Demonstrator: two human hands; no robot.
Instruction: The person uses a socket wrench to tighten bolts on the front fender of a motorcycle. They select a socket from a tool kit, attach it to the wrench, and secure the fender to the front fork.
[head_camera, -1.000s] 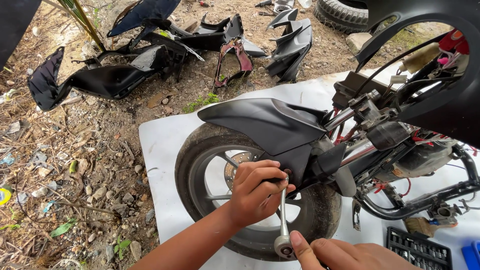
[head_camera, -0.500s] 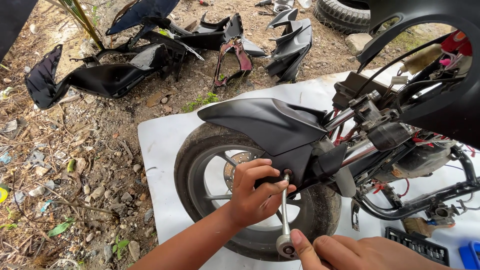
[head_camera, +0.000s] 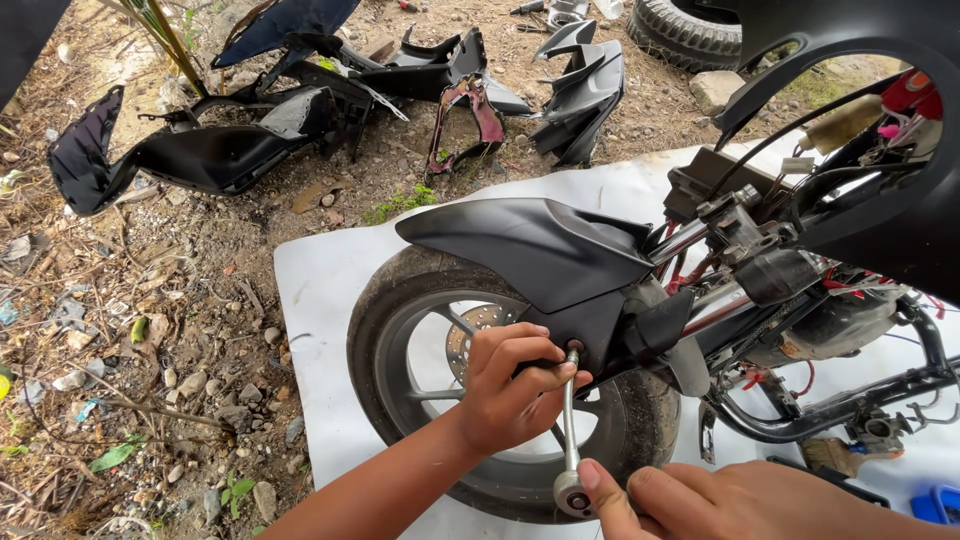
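Down at the near edge of the view, a ratchet wrench (head_camera: 569, 440) stands nearly upright against the front wheel of a stripped motorcycle, its upper end seated at a fastener (head_camera: 574, 347) on the lower side of the black front fender (head_camera: 530, 245). The left hand (head_camera: 515, 385) is curled around the top of the tool's shaft, fingers closed on it just under the fender's mount. The right hand (head_camera: 720, 500) holds the bottom end, thumb and fingers pinched tight around the round ratchet head close to the tyre.

The fender sits over the front wheel (head_camera: 480, 400), so it is not off yet; with the wrench engaged, the fastener looks to be mid-way through being turned, though whether it is loose cannot be told. Much of the bodywork is already stripped: black fairing panels (head_camera: 230, 150) lie spread on the dirt at the far left, and more panels (head_camera: 585, 90) rest farther right, near a loose tyre (head_camera: 685, 25). The bare frame, fork tubes (head_camera: 700, 235) and wiring show on the right. The bike lies on a white sheet (head_camera: 320, 300) spread over stony ground (head_camera: 130, 340) littered with dry leaves.
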